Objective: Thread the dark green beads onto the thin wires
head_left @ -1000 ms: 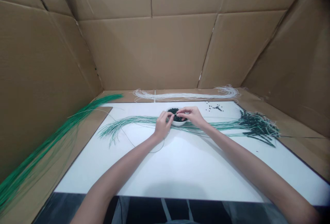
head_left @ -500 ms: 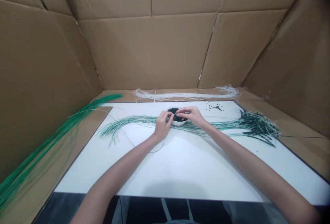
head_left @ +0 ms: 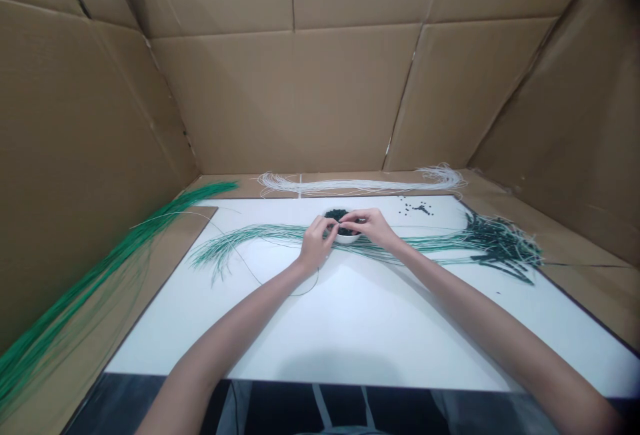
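Over a small white bowl [head_left: 349, 239] of dark beads [head_left: 337, 215], my two hands meet fingertip to fingertip. My left hand [head_left: 316, 241] is closed in a pinch on a thin cord [head_left: 245, 263], whose tail loops below the wrist and runs off to the left. From the right, my right hand [head_left: 370, 225] pinches with thumb and forefinger close to the left fingertips; whatever is between them is too small to make out. Beneath both hands and the bowl lies a bundle of green cords [head_left: 270, 230] across the white board.
Dark beaded ends [head_left: 500, 245] of the bundle spread at the right. Loose dark beads [head_left: 423, 209] lie at the back right. White cords [head_left: 360, 186] stretch along the back; more green cords [head_left: 115, 248] lie at the left. Cardboard walls [head_left: 350, 95] surround the white board [head_left: 340, 328].
My right fingers have shifted slightly against the left fingertips, with thumb and forefinger now closer together. The left hand, bowl and cords stay in place.
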{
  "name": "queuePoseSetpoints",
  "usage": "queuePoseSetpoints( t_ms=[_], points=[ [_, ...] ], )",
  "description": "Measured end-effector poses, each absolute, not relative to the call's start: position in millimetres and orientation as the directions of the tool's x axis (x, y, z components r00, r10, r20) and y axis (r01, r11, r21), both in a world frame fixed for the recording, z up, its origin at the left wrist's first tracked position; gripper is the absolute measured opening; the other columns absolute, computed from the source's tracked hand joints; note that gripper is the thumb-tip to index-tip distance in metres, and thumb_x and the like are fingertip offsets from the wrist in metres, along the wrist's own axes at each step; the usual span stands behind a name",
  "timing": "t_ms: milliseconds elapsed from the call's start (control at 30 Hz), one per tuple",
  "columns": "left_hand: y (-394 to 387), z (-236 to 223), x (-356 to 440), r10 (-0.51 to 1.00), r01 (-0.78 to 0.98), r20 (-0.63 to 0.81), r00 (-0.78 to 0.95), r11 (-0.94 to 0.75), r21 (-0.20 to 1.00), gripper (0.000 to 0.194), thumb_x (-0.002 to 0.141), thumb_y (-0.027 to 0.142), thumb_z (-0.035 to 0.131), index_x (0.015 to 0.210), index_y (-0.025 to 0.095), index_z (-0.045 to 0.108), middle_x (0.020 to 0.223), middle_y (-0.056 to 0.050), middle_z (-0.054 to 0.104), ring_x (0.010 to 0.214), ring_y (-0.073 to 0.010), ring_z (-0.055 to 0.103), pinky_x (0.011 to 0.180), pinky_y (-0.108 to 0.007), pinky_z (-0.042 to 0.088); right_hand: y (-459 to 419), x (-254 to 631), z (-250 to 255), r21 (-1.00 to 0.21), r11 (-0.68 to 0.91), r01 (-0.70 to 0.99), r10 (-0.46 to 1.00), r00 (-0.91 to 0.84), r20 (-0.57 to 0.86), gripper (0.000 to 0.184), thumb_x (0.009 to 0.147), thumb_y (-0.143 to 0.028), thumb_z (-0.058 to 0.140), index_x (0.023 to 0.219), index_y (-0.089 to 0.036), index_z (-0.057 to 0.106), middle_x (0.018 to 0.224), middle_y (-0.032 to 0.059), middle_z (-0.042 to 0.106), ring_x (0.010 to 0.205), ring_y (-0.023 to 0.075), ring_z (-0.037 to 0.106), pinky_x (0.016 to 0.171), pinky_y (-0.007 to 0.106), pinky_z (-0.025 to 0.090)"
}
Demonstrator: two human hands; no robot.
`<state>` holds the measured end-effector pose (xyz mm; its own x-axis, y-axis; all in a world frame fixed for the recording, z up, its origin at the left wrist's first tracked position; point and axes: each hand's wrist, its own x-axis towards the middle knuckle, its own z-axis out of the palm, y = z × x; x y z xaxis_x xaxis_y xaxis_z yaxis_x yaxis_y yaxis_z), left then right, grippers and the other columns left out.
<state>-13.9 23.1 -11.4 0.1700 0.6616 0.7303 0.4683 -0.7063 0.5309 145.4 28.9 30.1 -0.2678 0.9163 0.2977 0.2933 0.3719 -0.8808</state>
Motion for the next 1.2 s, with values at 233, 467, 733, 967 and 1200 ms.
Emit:
queuePoseSetpoints(
  t_ms=[233, 467, 733, 967, 1200],
  points=[
    [24, -12, -13, 0.685, 0.468, 0.713, 0.15, -0.684, 0.56, 0.011, 0.082, 0.023, 0.044, 0.08, 0.017, 0.053, 0.074, -0.001, 0.052, 0.063, -0.0089, 0.048, 0.061, -0.021, 0.038, 30, 147, 32, -0.879, 0.365, 0.307, 0.913, -0.3, 0.274, 0.033, 0.062, -0.036, 0.062, 0.086, -0.013, 0.065, 0.076, 0.0067, 0.064, 0.062, 0.0142, 0.058, 0.05, 0.023, 0.049],
    [23, -11, -13, 0.696, 0.448, 0.697, 0.173, -0.686, 0.574, 0.017, 0.079, 0.025, 0.048, 0.094, 0.019, 0.054, 0.079, -0.002, 0.052, 0.066, -0.0093, 0.05, 0.059, -0.02, 0.04, 33, 148, 24, -0.825, 0.433, 0.364, 0.894, -0.291, 0.34, 0.027, 0.066, -0.037, 0.056, 0.076, -0.013, 0.065, 0.073, 0.0058, 0.064, 0.063, 0.0145, 0.057, 0.053, 0.023, 0.047],
    [26, -13, -13, 0.714, 0.47, 0.688, 0.128, -0.654, 0.592, 0.008, 0.079, 0.024, 0.048, 0.077, 0.017, 0.052, 0.074, -0.001, 0.05, 0.066, -0.0101, 0.048, 0.061, -0.022, 0.039, 32, 147, 25, -0.767, 0.475, 0.432, 0.877, -0.307, 0.371, 0.025, 0.068, -0.035, 0.054, 0.073, -0.013, 0.063, 0.072, 0.0051, 0.063, 0.064, 0.0147, 0.056, 0.058, 0.024, 0.046],
    [26, -14, -13, 0.728, 0.464, 0.672, 0.136, -0.646, 0.606, 0.011, 0.078, 0.016, 0.045, 0.086, 0.018, 0.052, 0.077, -0.001, 0.052, 0.063, -0.0091, 0.047, 0.058, -0.021, 0.038, 33, 148, 27, -0.75, 0.468, 0.467, 0.88, -0.327, 0.344, 0.024, 0.07, -0.033, 0.052, 0.077, -0.013, 0.063, 0.072, 0.005, 0.064, 0.063, 0.014, 0.056, 0.058, 0.024, 0.046],
    [28, -16, -13, 0.72, 0.463, 0.684, 0.117, -0.648, 0.604, 0.007, 0.078, 0.019, 0.047, 0.081, 0.017, 0.053, 0.076, -0.001, 0.051, 0.064, -0.009, 0.047, 0.059, -0.021, 0.037, 52, 152, 35, -0.439, 0.524, 0.73, 0.845, -0.51, 0.161, 0.017, 0.064, -0.023, 0.057, 0.077, -0.017, 0.068, 0.068, 0.0039, 0.066, 0.059, 0.0145, 0.056, 0.057, 0.023, 0.041]
  ],
)
